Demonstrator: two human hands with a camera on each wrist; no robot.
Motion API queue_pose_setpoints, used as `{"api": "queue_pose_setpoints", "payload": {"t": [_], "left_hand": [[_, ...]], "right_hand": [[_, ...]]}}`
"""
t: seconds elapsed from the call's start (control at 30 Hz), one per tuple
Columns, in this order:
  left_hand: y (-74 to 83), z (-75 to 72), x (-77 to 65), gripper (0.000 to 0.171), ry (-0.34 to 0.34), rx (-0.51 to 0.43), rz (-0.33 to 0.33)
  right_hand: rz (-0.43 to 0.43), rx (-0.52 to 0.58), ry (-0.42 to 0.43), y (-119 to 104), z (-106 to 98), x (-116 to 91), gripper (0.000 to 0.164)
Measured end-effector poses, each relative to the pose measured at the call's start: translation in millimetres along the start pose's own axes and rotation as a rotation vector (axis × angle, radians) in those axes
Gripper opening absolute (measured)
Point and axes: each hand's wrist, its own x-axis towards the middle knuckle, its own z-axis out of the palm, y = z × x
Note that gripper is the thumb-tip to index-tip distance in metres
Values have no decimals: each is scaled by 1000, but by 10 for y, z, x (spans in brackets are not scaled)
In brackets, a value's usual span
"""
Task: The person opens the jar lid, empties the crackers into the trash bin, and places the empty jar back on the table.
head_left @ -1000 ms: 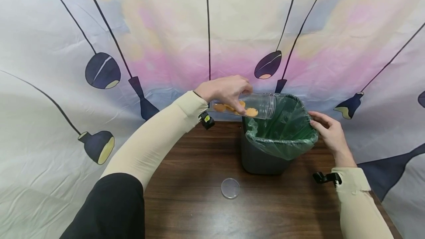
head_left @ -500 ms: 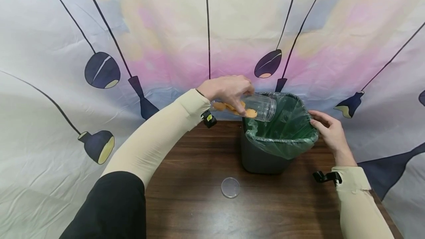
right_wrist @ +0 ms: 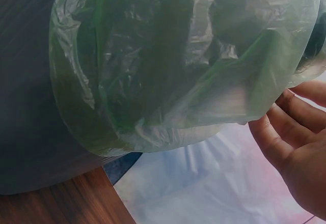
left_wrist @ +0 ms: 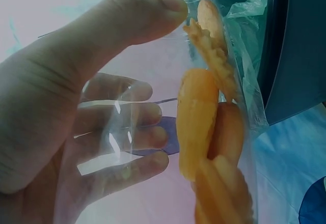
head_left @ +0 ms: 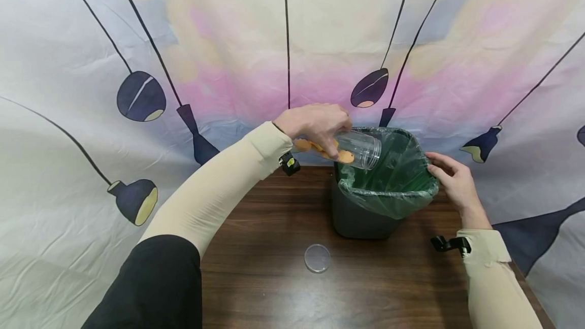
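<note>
My left hand (head_left: 317, 123) grips a clear plastic jar (head_left: 363, 149) from above, with the thumb along the near side. The jar lies nearly on its side, its open mouth tipped slightly down over the bin's left part. Several round orange biscuits (head_left: 346, 157) are inside; the left wrist view shows biscuits (left_wrist: 197, 122) stacked along one wall of the jar. At the right rim of the dark bin (head_left: 361, 217), my right hand (head_left: 454, 187) touches the green bin liner (head_left: 393, 202). Its fingers (right_wrist: 272, 137) look fairly straight against the liner's outer side; the thumb is hidden in the right wrist view.
A clear round lid (head_left: 317, 258) lies on the brown wooden table (head_left: 256, 288), in front of the bin. Behind the table hangs a cloth backdrop (head_left: 237, 24) with printed lamps, close to the bin's back.
My left hand has moved slightly to the right, and the jar's mouth has dipped a little lower over the bin. My right hand stays at the rim.
</note>
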Motion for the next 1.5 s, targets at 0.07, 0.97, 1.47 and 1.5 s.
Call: {"api": "queue_pose_setpoints", "payload": {"t": [0.07,0.97,1.47,1.5], "left_hand": [[10,-9,5,52,-8,6,-2],[37,-88,42,49,-51,153,-20],[-59,0,48,56,-30,43,5],[-81,16,44,58,-18,27,14]], "right_hand": [[12,-1,2,0,-3,-1,38],[18,1,-14,16,21,17,37],[3,0,-18,23,25,15,38],[-2,0,-19,26,25,15,38]]}}
